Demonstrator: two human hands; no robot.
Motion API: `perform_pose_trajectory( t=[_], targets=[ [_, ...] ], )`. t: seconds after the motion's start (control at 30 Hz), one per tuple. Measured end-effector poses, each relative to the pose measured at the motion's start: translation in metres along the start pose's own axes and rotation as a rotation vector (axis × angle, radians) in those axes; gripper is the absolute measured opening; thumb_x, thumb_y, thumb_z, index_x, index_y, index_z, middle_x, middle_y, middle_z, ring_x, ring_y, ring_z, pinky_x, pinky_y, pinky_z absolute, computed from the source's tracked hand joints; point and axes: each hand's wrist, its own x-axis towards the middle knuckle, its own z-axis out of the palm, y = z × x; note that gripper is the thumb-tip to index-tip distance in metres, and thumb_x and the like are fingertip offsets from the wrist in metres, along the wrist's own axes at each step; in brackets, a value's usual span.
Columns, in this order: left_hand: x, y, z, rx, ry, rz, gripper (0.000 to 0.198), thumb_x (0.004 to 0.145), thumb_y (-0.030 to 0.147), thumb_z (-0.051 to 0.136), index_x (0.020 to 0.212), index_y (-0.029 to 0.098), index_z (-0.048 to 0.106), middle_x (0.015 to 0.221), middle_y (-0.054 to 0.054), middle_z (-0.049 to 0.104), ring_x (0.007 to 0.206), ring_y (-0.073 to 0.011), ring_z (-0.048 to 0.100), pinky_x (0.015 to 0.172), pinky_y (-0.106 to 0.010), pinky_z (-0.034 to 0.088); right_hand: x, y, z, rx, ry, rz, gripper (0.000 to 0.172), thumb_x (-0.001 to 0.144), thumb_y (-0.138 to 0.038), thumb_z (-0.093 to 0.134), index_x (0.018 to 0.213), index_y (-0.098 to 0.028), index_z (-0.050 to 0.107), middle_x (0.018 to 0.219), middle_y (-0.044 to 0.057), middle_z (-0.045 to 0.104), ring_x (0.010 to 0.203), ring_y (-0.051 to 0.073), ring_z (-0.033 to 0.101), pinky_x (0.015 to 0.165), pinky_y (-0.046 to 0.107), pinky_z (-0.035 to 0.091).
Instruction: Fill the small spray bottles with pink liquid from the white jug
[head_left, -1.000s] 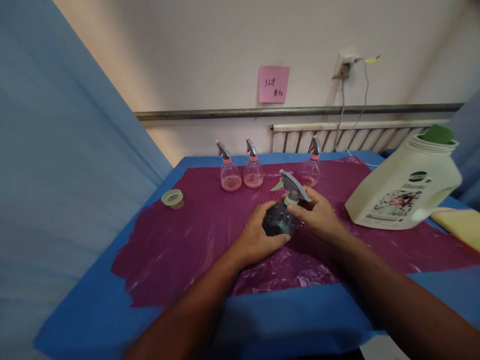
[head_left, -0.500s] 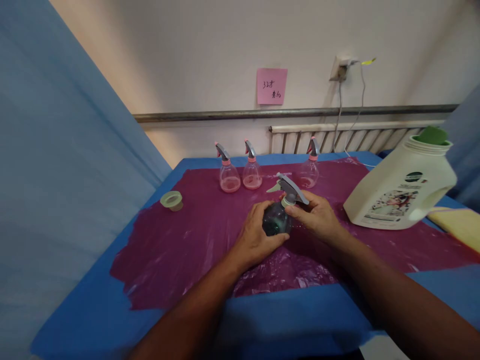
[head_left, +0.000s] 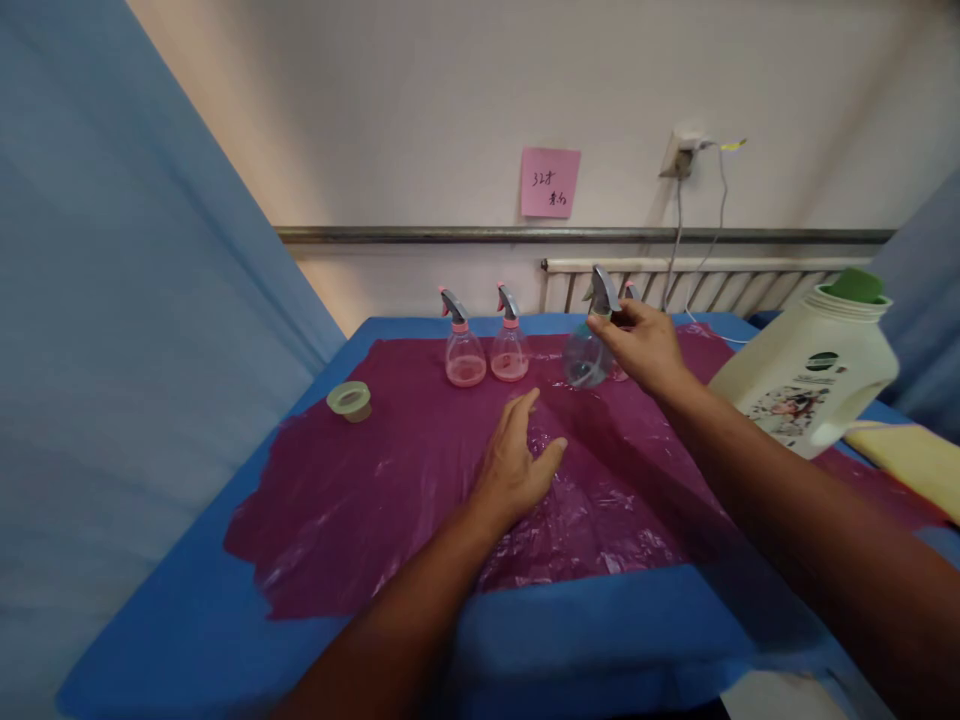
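The right hand (head_left: pixel 643 345) is stretched toward twelve o'clock on the table, with thumb and fingers pinched round the neck of the clear spray bottle (head_left: pixel 586 358), just under its grey trigger head. The head sits on the bottle and looks seated, though the view is too far off to show whether it is screwed tight. The bottle is upright at the far edge of the purple plastic sheet (head_left: pixel 375 480). I cannot tell whether its base rests on the sheet or hangs just above it. At its nine o'clock stand the first pink spray bottle (head_left: pixel 464 352) and the second pink spray bottle (head_left: pixel 509 348), both capped, each with a little pink liquid in the bottom. A third pink bottle (head_left: pixel 628 292) shows only its head behind the right hand's knuckles. By my reading the clear bottle has reached the row with the others but is not yet let go. The left hand (head_left: pixel 517 462) lies near the middle of the sheet with its fingers loosely spread and holds nothing. Its palm is low over the crinkled plastic, perhaps touching it. At three o'clock the white jug (head_left: pixel 814 375) stands with its mouth uncapped and something green in the opening, with a yellow cloth (head_left: pixel 911 455) just beyond it. A small green cup (head_left: pixel 349 400) sits alone at nine o'clock, well apart from both hands.
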Motion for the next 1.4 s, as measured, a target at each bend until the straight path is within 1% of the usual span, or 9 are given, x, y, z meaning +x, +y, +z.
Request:
perform_pose_trajectory(
  t=[0.13, 0.27, 0.5, 0.63, 0.83, 0.93, 1.03, 1.2, 1.4],
  targets=[
    [0.000, 0.000, -0.005, 0.042, -0.013, 0.040, 0.054, 0.101, 0.025, 0.071, 0.154, 0.023, 0.060, 0.154, -0.014, 0.067, 0.147, -0.0312, 0.065, 0.130, -0.054, 0.051, 0.033, 0.020, 0.026, -0.300, -0.012, 0.096, 0.033, 0.093, -0.042, 0.076, 0.108, -0.014, 0.084, 0.101, 0.015, 0.083, 0.091, 0.029, 0.074, 0.083, 0.039, 0.053],
    [-0.001, 0.001, -0.006, 0.050, 0.004, 0.065, 0.045, 0.102, 0.024, 0.070, 0.147, 0.024, 0.065, 0.148, -0.012, 0.070, 0.142, -0.0295, 0.068, 0.127, -0.051, 0.054, 0.035, 0.035, 0.044, -0.386, -0.024, 0.121, 0.032, 0.095, -0.044, 0.076, 0.105, -0.015, 0.084, 0.105, 0.018, 0.084, 0.096, 0.031, 0.075, 0.085, 0.040, 0.052],
    [-0.001, 0.005, -0.004, 0.056, -0.016, 0.076, 0.044, 0.102, 0.022, 0.069, 0.145, 0.023, 0.067, 0.149, -0.013, 0.071, 0.142, -0.0313, 0.067, 0.127, -0.053, 0.053, 0.032, 0.046, 0.053, -0.461, -0.019, 0.153, 0.028, 0.095, -0.044, 0.076, 0.100, -0.017, 0.083, 0.106, 0.021, 0.084, 0.098, 0.035, 0.075, 0.086, 0.042, 0.052],
    [-0.001, 0.006, -0.005, 0.086, -0.027, 0.056, 0.045, 0.102, 0.024, 0.069, 0.147, 0.023, 0.066, 0.149, -0.013, 0.071, 0.143, -0.0324, 0.067, 0.127, -0.054, 0.053, 0.024, 0.047, 0.048, -0.439, 0.011, 0.154, 0.038, 0.092, -0.042, 0.077, 0.119, -0.014, 0.080, 0.119, 0.023, 0.083, 0.105, 0.037, 0.077, 0.093, 0.046, 0.057],
    [-0.002, 0.010, -0.003, 0.090, -0.002, 0.034, 0.045, 0.103, 0.024, 0.068, 0.148, 0.023, 0.065, 0.148, -0.013, 0.072, 0.142, -0.0316, 0.067, 0.126, -0.052, 0.053, -0.003, 0.025, 0.041, -0.297, 0.200, -0.118, 0.052, 0.098, -0.034, 0.062, 0.147, -0.014, 0.063, 0.138, 0.022, 0.075, 0.128, 0.034, 0.071, 0.114, 0.051, 0.054],
    [-0.002, 0.012, -0.003, 0.092, 0.006, 0.031, 0.042, 0.104, 0.023, 0.067, 0.146, 0.022, 0.066, 0.146, -0.014, 0.073, 0.140, -0.0319, 0.068, 0.124, -0.052, 0.054, -0.001, 0.009, 0.061, -0.149, 0.066, -0.183, 0.051, 0.099, -0.038, 0.067, 0.145, -0.017, 0.064, 0.133, 0.019, 0.078, 0.120, 0.031, 0.075, 0.110, 0.049, 0.057],
    [-0.002, 0.011, -0.004, 0.097, 0.024, 0.025, 0.040, 0.103, 0.020, 0.068, 0.142, 0.021, 0.067, 0.143, -0.013, 0.074, 0.138, -0.0318, 0.070, 0.122, -0.052, 0.055, 0.013, 0.001, 0.095, -0.119, -0.112, 0.012, 0.055, 0.093, -0.042, 0.078, 0.140, -0.016, 0.068, 0.135, 0.019, 0.079, 0.123, 0.032, 0.076, 0.112, 0.047, 0.057],
    [-0.001, 0.010, -0.009, 0.120, 0.064, -0.011, 0.039, 0.102, 0.018, 0.069, 0.141, 0.021, 0.068, 0.138, -0.013, 0.076, 0.131, -0.0315, 0.072, 0.119, -0.051, 0.058, 0.033, 0.005, 0.146, -0.126, -0.174, 0.141, 0.052, 0.086, -0.045, 0.086, 0.127, -0.015, 0.074, 0.124, 0.019, 0.082, 0.116, 0.033, 0.077, 0.105, 0.046, 0.059],
    [0.000, 0.012, -0.010, 0.132, 0.072, -0.058, 0.039, 0.102, 0.020, 0.071, 0.141, 0.024, 0.069, 0.139, -0.011, 0.076, 0.131, -0.0319, 0.074, 0.118, -0.052, 0.058, 0.029, 0.003, 0.154, -0.081, -0.191, 0.120, 0.027, 0.089, -0.041, 0.078, 0.100, -0.017, 0.077, 0.096, 0.009, 0.082, 0.090, 0.026, 0.075, 0.089, 0.040, 0.058]
  ],
)
